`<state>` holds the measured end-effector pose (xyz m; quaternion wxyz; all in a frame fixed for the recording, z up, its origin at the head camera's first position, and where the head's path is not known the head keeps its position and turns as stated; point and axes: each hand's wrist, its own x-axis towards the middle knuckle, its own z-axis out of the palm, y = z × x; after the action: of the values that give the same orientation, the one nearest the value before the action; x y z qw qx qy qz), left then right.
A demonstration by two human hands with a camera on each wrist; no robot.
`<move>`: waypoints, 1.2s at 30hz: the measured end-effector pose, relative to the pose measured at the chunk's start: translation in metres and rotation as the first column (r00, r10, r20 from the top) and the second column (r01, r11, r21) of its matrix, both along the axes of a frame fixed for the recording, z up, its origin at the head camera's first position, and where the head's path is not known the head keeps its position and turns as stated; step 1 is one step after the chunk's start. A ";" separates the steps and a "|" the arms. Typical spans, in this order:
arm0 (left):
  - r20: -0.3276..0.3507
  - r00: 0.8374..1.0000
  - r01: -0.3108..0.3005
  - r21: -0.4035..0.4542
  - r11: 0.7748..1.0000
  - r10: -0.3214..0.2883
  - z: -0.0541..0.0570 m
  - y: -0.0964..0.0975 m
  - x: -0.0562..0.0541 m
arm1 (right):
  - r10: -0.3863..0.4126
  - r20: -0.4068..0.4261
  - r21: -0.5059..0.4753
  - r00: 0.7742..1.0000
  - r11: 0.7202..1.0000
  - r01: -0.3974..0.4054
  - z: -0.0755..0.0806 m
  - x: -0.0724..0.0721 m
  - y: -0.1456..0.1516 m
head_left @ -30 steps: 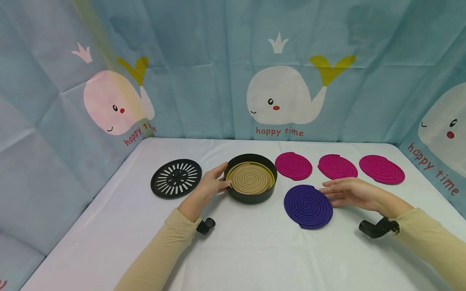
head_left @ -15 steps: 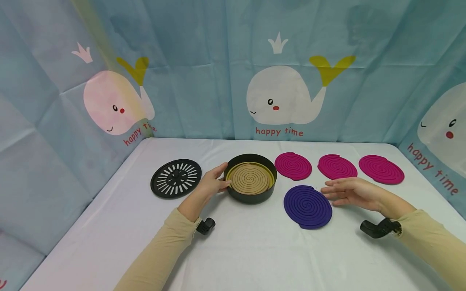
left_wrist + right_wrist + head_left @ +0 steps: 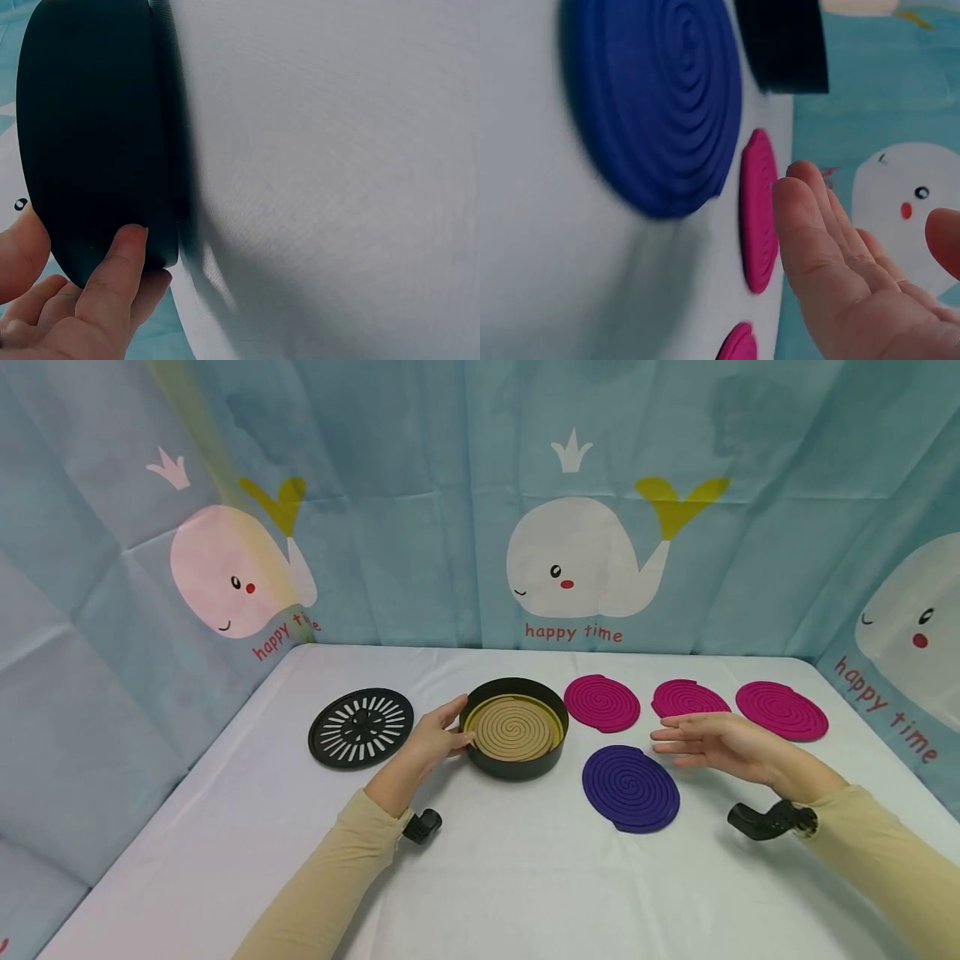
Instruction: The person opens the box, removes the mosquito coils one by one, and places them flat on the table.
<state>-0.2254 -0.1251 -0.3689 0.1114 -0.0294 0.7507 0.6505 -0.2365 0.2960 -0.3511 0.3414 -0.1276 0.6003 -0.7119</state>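
A round black mosquito coil tin (image 3: 514, 769) stands on the white table, with a tan mosquito coil (image 3: 512, 729) inside its yellowish inner rim. My left hand (image 3: 431, 737) grips the tin's left side, thumb at the rim and fingers against the outer wall (image 3: 97, 120). To the right, my right hand (image 3: 723, 745) hovers over the table with straight fingers and holds nothing. Nearest to it lie a purple mosquito coil (image 3: 631, 788) and a pink mosquito coil (image 3: 690, 697), which the hand partly covers. In the right wrist view the fingers (image 3: 810, 247) are apart from the coils.
Left of the tin lies a black slotted lid (image 3: 361, 728). Two more pink coils rest along the back: a left pink coil (image 3: 602, 702) and a right pink coil (image 3: 782, 710). A blue whale-print cloth (image 3: 420, 560) hangs behind and beside the table.
My right hand has lifted off from beside the purple coil and shifted slightly up and left. My left hand stays on the tin, and the coils lie as before.
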 end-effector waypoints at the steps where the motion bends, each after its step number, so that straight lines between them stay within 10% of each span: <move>1: 0.001 1.000 -0.001 -0.002 1.000 0.001 0.000 0.000 0.000 | -0.013 -0.006 0.008 1.000 1.000 0.013 0.002 -0.001 -0.004; 22: 0.005 1.000 -0.013 0.002 1.000 0.013 0.000 0.000 0.000 | -0.011 -0.040 0.060 0.999 0.998 0.013 0.041 -0.015 -0.109; 36: -0.004 1.000 0.001 0.002 1.000 -0.001 -0.003 -0.001 0.000 | -0.079 0.130 -0.047 0.988 0.995 0.086 0.026 -0.037 -0.169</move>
<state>-0.2254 -0.1264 -0.3716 0.1102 -0.0278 0.7501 0.6514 -0.2738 0.1274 -0.3253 0.3461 -0.0655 0.5630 -0.7476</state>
